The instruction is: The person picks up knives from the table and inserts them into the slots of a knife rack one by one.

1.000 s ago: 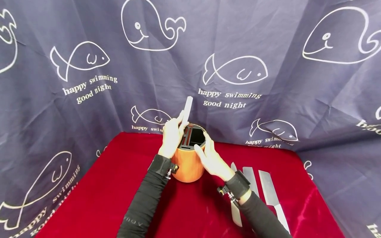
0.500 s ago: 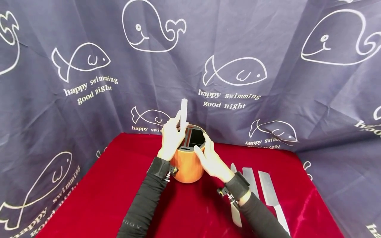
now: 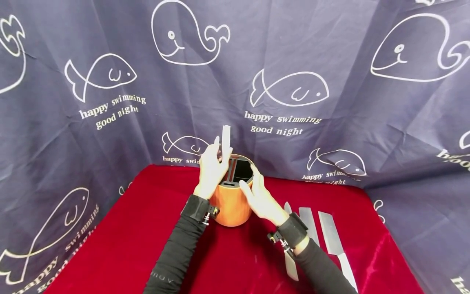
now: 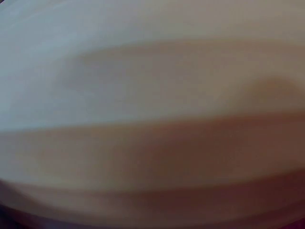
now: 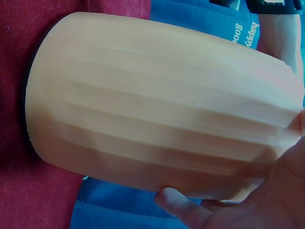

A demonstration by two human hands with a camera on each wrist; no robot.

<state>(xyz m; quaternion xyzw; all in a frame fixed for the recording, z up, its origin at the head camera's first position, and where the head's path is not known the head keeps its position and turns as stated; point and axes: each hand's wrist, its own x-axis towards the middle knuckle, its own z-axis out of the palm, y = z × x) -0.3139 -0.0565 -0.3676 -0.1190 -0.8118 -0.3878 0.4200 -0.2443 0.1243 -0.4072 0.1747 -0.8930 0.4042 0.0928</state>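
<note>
A round orange-brown knife block [image 3: 233,208] with a dark slotted top stands upright on the red cloth. At its left rear, my left hand [image 3: 212,169] pinches the white handle of a knife [image 3: 226,139] between thumb and fingers. The handle points nearly straight up over the slots, and its blade is hidden by the hand and block. My right hand [image 3: 261,198] holds the block by the right side of its rim, thumb in front and fingers behind. In the right wrist view, the block's ribbed wall [image 5: 157,105] spans most of the picture. The left wrist view is a blurred, close brownish surface.
Three knives lie side by side at the right on the red cloth [image 3: 121,245]: a narrow one [image 3: 291,267], a wider one [image 3: 309,220] partly under the right forearm, and a broad-bladed one [image 3: 330,232]. A grey-blue curtain [image 3: 235,90] hangs close behind the table.
The knife handle has swung from a rightward lean to nearly upright and sunk slightly lower, with the left hand shifting a little. My right hand keeps its hold on the block.
</note>
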